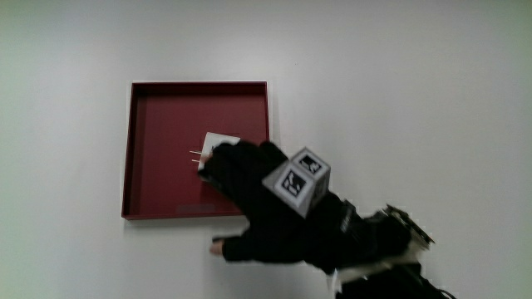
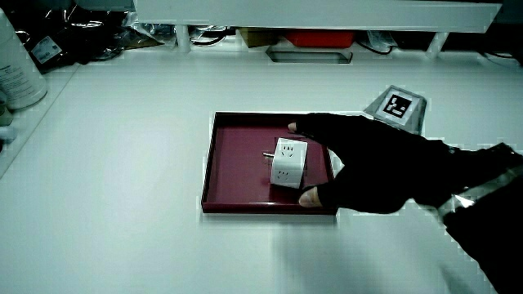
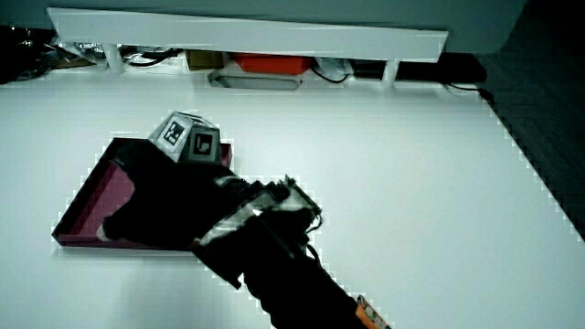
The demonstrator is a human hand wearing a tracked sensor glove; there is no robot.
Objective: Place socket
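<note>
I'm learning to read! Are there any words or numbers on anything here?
No words or numbers can be read.
Small patterned cube on the black-gloved hand: black-and-white square code patterns, not letters.
White plastic socket, held over the dark red square tray: only plug holes, no readable print.

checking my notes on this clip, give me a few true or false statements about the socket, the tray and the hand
1. The hand grasps the white socket. True.
2. The socket is over the red tray. True.
3. The tray holds several other items. False: only the socket shows in it.
4. The socket's metal prongs show in a side view. True.
5. The socket lies on the bare table beside the tray. False: it is inside the tray's rim.
</note>
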